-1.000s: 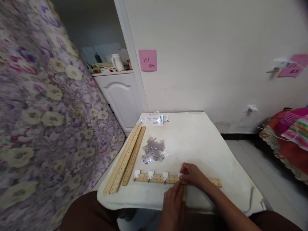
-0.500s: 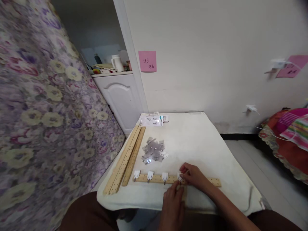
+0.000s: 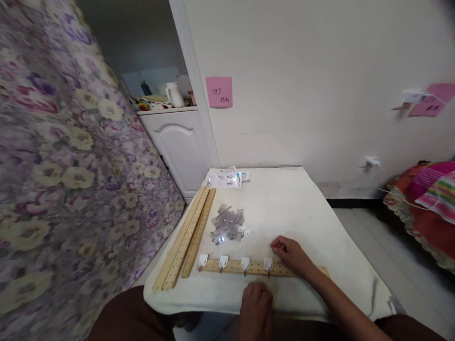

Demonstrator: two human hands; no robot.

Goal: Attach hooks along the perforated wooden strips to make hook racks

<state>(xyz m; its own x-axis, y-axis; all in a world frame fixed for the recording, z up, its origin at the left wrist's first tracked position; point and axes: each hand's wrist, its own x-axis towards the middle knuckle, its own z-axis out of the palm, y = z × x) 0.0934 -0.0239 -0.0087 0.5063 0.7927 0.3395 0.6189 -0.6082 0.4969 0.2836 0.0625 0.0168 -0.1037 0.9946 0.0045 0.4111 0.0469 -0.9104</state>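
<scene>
A perforated wooden strip (image 3: 256,268) lies crosswise near the table's front edge. Several white hooks with metal tips, the rightmost being a white hook (image 3: 268,264), sit along its left and middle part. My left hand (image 3: 256,296) rests just in front of the strip, fingers curled and touching none of the hooks. Over the strip's right part reaches my right hand (image 3: 292,255), its fingertips pinched together behind and right of the rightmost hook. Whether something small is between those fingertips cannot be made out. My right forearm hides part of the strip.
A pile of clear-backed hooks (image 3: 227,225) lies left of centre. Long perforated wooden strips (image 3: 185,241) lie along the left side. Clear packaging (image 3: 223,179) is at the back left of the cloth-covered table (image 3: 284,203). A floral curtain (image 3: 81,166) hangs at left.
My right hand has let go of the rightmost hook and lifted slightly right. My left hand has drawn back toward me, off the strip. The hook stays on the strip.
</scene>
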